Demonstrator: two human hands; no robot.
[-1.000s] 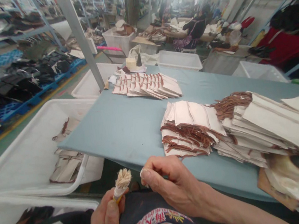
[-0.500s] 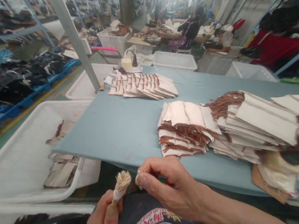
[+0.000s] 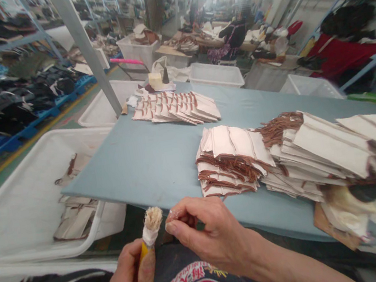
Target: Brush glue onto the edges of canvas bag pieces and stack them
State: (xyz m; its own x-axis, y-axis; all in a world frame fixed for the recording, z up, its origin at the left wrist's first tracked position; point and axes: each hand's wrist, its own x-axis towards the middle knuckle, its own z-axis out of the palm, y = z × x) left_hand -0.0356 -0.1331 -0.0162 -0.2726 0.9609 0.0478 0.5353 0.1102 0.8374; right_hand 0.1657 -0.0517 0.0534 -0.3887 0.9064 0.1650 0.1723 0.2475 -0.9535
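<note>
My left hand (image 3: pixel 132 276) is wrapped round the yellow handle of a brush (image 3: pixel 150 237). Its pale, frayed bristles point upward, above a white wrapping. Just right of the bristles, my right hand (image 3: pixel 205 237) is closed in a pinch, apart from the brush. Whitish residue shows on its fingertips; whether anything is between them is hidden. Beyond my hands, on the blue-green table (image 3: pixel 135 163), stands a stack of cream fabric pieces (image 3: pixel 233 160) with brown trim and fringes.
Fanned cream pieces (image 3: pixel 176 108) lie farther back on the table, and more stacks (image 3: pixel 330 148) lie to the right. A white bin (image 3: pixel 15 214) with fabric pieces stands left of the table. A grey post (image 3: pixel 86 52) rises by the far left corner. A person (image 3: pixel 234 35) is in the background.
The brush has turned more upright in my left hand, and its yellow handle now shows more. My right hand has shifted slightly left, still pinched. The whole view has shifted a little.
</note>
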